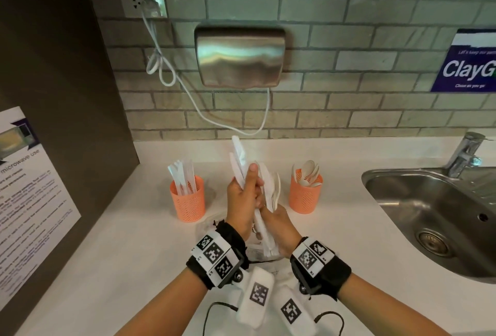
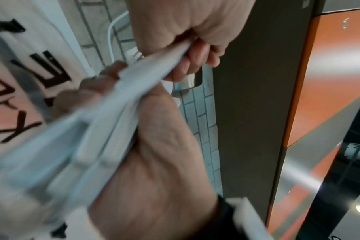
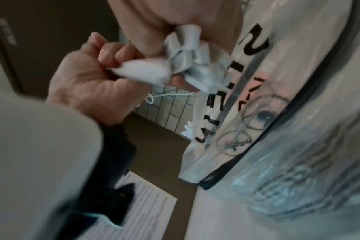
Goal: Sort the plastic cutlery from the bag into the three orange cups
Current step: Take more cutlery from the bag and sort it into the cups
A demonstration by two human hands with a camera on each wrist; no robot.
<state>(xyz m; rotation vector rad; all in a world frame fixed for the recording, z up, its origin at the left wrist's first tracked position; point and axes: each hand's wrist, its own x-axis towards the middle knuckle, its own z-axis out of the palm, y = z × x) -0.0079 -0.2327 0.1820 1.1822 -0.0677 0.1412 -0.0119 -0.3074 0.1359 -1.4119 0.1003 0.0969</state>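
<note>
Both hands, left (image 1: 243,201) and right (image 1: 279,224), grip white cutlery (image 1: 264,193) between two orange cups (image 1: 188,198).

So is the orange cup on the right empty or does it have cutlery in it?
Not empty: the right orange cup holds white spoons.

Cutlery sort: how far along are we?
Partly done. The left cup holds upright cutlery and the right cup holds spoons. In hand: the left hand and right hand grip a mixed bundle. Left: distributing it. The third cup is hidden, and so are the bag's contents.
</note>
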